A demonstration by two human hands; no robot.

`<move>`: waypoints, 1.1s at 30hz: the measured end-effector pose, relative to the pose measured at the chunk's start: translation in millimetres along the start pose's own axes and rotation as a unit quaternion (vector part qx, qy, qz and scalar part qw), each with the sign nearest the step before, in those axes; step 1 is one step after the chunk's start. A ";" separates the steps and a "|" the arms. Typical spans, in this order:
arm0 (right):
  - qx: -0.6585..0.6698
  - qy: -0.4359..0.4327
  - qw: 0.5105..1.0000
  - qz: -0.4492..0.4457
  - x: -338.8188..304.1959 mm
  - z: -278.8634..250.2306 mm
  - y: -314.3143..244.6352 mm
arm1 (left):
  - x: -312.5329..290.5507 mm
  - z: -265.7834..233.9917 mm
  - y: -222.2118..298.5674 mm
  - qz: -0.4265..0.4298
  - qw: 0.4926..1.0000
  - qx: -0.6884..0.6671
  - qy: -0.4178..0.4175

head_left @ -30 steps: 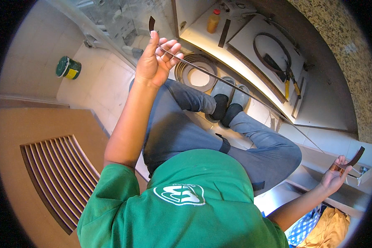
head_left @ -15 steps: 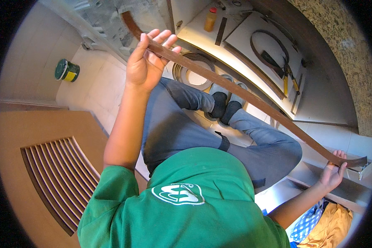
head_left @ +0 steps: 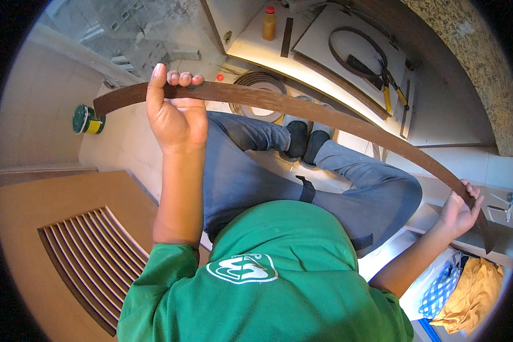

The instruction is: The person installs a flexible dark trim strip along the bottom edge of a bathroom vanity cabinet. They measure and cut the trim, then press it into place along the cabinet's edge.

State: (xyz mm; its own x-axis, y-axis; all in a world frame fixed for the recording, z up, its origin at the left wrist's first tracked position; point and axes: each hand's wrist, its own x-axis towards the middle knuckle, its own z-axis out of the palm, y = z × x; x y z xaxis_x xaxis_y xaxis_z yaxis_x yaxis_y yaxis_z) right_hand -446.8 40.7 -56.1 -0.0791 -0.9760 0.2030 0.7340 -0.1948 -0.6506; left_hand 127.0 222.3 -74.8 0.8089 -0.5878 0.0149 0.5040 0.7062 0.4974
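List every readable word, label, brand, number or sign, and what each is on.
Green shirt: white letter-like emblem in a rounded outline; the tiny lettering by it is too small to read.
Green bucket: yellow label, too small to read.
Brown strip: no lettering can be made out.

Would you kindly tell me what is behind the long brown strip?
A coil and grey shoes show past the strip; it hides a band across the coil and part of the shoes.

Brown strip (head_left: pixel 302 107) before open cabinet (head_left: pixel 439 122)
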 end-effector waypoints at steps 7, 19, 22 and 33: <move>0.057 0.128 0.989 -0.054 22.6 -30.3 -30.3 | 10.7 -1.9 12.6 -0.118 0.986 -0.110 -0.030; 0.154 0.096 0.983 -0.007 21.9 -51.8 -28.2 | 11.0 -15.5 -2.8 -0.165 0.975 -0.144 -0.049; 0.188 0.089 0.978 0.005 21.3 -52.7 -28.7 | 10.1 -16.0 -1.8 -0.169 0.973 -0.145 -0.055; 0.165 0.109 0.980 -0.016 25.6 -65.6 -30.2 | 7.5 -16.3 -2.0 -0.161 0.977 -0.136 -0.047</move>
State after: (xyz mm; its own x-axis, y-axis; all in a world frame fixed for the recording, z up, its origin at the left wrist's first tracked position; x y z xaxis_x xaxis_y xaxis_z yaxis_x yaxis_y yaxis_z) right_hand -515.2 15.3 -79.3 -0.2222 -0.9744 0.0347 0.9037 -0.2192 -0.3677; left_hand 137.0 223.0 -89.8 0.5711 -0.8206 -0.0189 0.7992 0.5506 0.2411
